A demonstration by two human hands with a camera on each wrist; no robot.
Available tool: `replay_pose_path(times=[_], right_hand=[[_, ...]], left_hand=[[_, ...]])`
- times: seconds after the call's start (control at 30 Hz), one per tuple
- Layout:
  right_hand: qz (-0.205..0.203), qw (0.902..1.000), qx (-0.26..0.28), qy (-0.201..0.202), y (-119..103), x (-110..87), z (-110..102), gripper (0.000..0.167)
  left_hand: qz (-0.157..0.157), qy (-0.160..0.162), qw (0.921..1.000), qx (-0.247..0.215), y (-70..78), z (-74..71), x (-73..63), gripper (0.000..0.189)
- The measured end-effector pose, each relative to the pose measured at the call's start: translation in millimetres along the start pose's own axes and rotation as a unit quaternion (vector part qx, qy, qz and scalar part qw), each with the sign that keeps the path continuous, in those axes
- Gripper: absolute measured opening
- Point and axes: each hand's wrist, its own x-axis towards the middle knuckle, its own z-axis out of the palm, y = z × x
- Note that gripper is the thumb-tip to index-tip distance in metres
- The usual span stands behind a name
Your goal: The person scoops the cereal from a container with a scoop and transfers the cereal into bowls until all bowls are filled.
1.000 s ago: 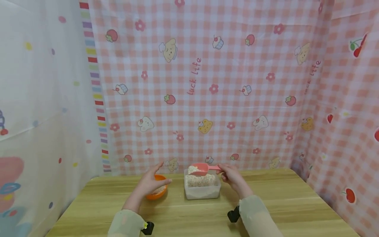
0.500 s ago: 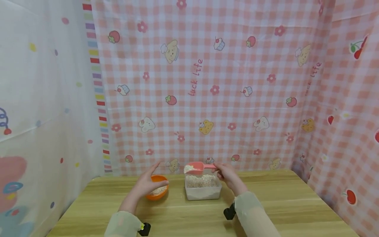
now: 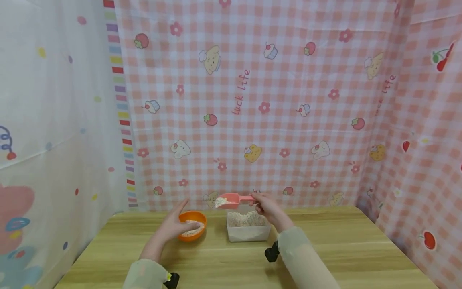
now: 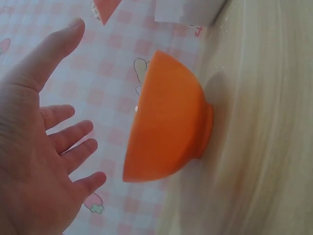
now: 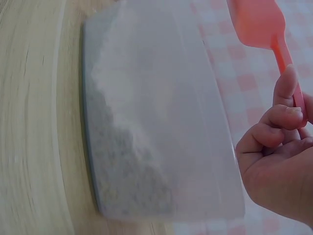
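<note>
My right hand [image 3: 268, 208] grips the handle of a pink scoop [image 3: 234, 200], with thumb and fingers curled round it. Pale flakes, like oats, fill the front of the scoop, which hangs above the gap between a bowl and a box. The orange bowl [image 3: 203, 231] stands upright on the table and has similar flakes [image 3: 195, 230] inside. My left hand [image 3: 171, 226] is spread beside the bowl, fingers apart and holding nothing; the left wrist view shows a gap between it and the bowl [image 4: 166, 122]. Below the scoop stands a translucent box [image 3: 249, 234], part full of flakes [image 5: 132, 171].
The wooden table [image 3: 216, 269] ends at a pink checked curtain [image 3: 231, 132] behind the bowl and box. More printed cloth [image 3: 54, 140] hangs at the left side. Each wrist carries a small black device [image 3: 272, 252].
The right hand has carried the loaded scoop left, from over the box toward the bowl, and slightly up. The left hand has drawn back a little to the left, showing more of the bowl.
</note>
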Motion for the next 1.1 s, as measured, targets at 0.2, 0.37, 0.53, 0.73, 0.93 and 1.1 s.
replay_pose_path(times=[0.2, 0.37, 0.53, 0.73, 0.93, 1.1], right_hand=[[0.001, 1.0000, -0.004, 0.000, 5, 7.1, 14, 0.038], [-0.001, 0.9999, -0.014, -0.006, 9, 11.8, 24, 0.034], [-0.001, 0.9991, -0.040, -0.015, 9, 11.9, 34, 0.035], [0.003, 0.9983, -0.052, -0.026, 8, 15.3, 45, 0.038], [-0.003, 0.9982, -0.054, -0.027, 6, 20.1, 55, 0.038], [0.003, 0.9980, -0.061, -0.019, 7, 23.2, 63, 0.040]], left_hand=[[-0.011, 0.004, 0.9999, -0.012, -12.0, 4.2, -1.9, 0.102], [-0.014, 0.010, 0.9998, -0.006, -18.1, 8.1, -4.7, 0.104], [-0.020, 0.016, 0.9997, -0.007, -25.0, 10.7, -8.6, 0.104], [-0.035, 0.023, 0.9991, 0.009, -31.0, 10.5, -10.8, 0.109], [-0.042, 0.020, 0.9989, 0.011, -31.1, 8.8, -10.2, 0.112], [-0.047, 0.014, 0.9988, 0.000, -32.8, 10.2, -10.2, 0.114]])
